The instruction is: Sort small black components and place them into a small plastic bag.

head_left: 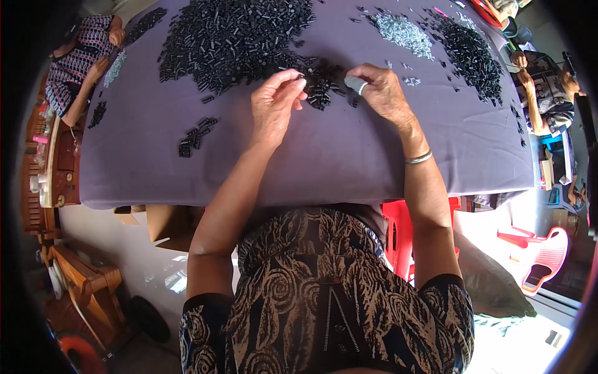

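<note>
Fingers point(281, 78) of the left hand point(271, 107) pinch a black bit point(302, 76); whether the right hand point(382, 93) grips the grey scrap point(355, 83) is unclear. Some pieces point(196, 136) sit apart; a big heap point(230, 40) is left.

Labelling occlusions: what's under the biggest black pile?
Purple-grey tablecloth shows right up to the edges of the biggest black pile; whatever is directly beneath is covered and can't be seen.

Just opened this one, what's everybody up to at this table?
A person's left hand appears to pinch a small dark piece above a purple-grey tablecloth, while the right hand, apart from it, has something grey at its fingertips. Beyond the hands lies a large heap of small black parts, with a silvery pile to its right. Other people are at both sides.
</note>
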`<state>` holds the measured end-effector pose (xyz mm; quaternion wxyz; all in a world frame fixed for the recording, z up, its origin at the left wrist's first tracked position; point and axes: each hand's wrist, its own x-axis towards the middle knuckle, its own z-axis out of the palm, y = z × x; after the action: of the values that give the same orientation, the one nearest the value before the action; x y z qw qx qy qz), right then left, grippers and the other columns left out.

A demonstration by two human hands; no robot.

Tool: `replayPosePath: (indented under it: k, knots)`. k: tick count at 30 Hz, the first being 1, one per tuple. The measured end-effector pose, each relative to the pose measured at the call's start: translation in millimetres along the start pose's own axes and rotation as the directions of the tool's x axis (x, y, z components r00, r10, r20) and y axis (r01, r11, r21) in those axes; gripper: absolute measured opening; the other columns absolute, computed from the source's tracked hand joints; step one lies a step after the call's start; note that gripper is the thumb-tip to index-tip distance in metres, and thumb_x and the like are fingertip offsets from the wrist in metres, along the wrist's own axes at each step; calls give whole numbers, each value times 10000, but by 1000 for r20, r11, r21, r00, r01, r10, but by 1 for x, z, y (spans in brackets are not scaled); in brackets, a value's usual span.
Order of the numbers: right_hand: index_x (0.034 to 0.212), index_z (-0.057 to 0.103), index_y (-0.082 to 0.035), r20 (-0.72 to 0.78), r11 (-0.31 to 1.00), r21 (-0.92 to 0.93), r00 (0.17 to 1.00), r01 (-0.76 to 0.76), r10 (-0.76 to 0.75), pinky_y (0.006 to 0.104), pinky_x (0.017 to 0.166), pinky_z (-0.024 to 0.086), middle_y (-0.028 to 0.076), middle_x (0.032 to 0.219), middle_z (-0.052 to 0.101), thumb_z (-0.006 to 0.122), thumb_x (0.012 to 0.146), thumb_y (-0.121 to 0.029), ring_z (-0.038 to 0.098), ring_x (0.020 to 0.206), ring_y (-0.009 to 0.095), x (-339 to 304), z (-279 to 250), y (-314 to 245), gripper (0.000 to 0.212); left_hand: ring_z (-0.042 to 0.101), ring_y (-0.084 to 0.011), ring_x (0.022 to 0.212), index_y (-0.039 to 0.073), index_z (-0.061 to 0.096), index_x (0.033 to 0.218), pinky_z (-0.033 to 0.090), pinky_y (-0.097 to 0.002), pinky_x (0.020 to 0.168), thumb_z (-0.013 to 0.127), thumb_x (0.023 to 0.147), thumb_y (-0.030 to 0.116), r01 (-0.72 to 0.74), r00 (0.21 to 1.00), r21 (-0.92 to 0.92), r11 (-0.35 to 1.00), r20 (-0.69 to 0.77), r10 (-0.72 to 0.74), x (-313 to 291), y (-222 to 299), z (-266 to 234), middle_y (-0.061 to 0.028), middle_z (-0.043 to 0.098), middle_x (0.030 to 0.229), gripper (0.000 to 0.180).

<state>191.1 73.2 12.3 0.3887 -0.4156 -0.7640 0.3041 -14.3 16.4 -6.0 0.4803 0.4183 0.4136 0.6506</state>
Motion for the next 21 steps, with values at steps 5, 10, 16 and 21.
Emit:
replayPosePath:
  k: [5,10,16,21]
  knots:
    - [858,650,-14,72,999,-28,996,-40,42,243,597,438,44,700,614,599,754,-46,524,626,94,0,-21,-1,120,584,-91,643,20,628,983,448,-206,518,655,811,52,-23,999,-22,1000,-47,22,2,0,-4,-36,620,838,177]
    - [854,655,-22,129,988,-22,980,-153,155,235,604,441,12,681,615,639,751,-77,524,637,71,1,-31,-9,118,559,-87,640,-3,619,1007,440,-217,534,633,823,35,15,1000,5,1000,23,-15,-3,0,0,-34,614,805,188]
    - [833,638,-32,347,985,-140,926,-105,148,240,553,413,-21,659,564,683,739,-86,496,608,70,-5,-25,-10,118,558,-88,638,-3,619,1002,439,-217,538,638,819,38,19,1000,1,1000,21,-19,-2,0,1,-35,611,801,188]
    - [806,623,-23,342,981,-191,936,-17,83,255,556,429,4,645,564,691,712,-82,506,601,91,-4,-18,-10,130,558,-93,641,-3,619,992,438,-218,541,648,813,43,8,999,-11,1000,52,-8,-4,-2,2,-34,605,792,187]
